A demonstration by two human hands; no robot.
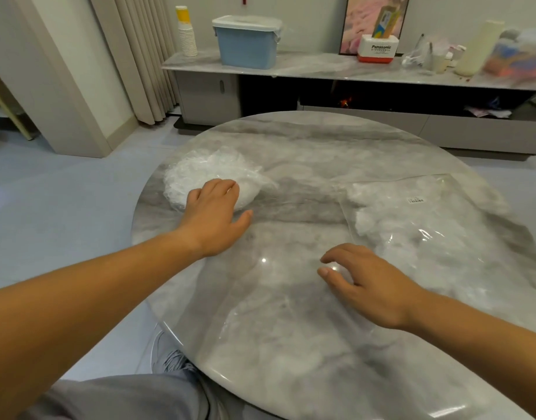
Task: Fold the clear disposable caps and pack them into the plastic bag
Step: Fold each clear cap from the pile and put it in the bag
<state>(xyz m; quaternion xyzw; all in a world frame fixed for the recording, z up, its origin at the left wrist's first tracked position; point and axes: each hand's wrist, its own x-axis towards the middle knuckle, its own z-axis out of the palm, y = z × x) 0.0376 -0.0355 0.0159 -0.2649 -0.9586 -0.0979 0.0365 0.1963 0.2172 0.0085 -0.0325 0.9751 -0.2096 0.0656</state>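
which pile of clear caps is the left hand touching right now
The loose pile on the table's left: the left hand rests its fingers on it. The other caps sit inside the labelled plastic bag on the right.

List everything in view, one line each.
table: one, grey marble, round, centre
pile of caps: one, clear-white, table's far left
plastic bag: one, clear, table's right, caps inside
sideboard: one, grey, far wall
bin: one, blue, white lid, on sideboard
paper cups: one stack, white, left of bin
box: one, white and red, on sideboard
curtain: one, beige, far left
left hand: fingers resting on the pile
right hand: fingers curled over table, grip unclear
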